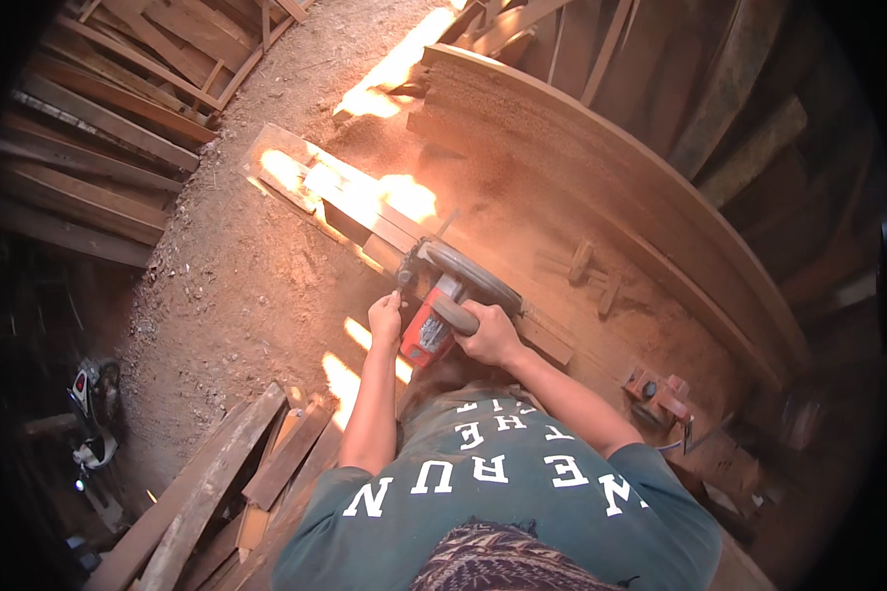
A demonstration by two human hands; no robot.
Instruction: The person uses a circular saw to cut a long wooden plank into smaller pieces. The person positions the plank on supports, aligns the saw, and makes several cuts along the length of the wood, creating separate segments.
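Observation:
A red and black circular saw [427,330] rests on a long wooden board [396,232] in front of me, its round dark guard on the right side. My right hand [491,337] is wrapped round the saw's rear handle. At the saw's front left, my left hand [385,317] is closed at the dark knob, though its fingertips are partly hidden. The blade's contact with the wood is hidden under the guard. Fine dust hangs around the saw, and bright sunlight patches fall on the board's far end.
A long wide plank [601,123] lies to the right, dusted with sawdust. Small wood blocks [581,261] and a red power tool [657,392] sit on the right. Stacked timber [108,148] stands far left, and loose offcuts [217,483] near left. A motorbike [94,414] is at the left edge.

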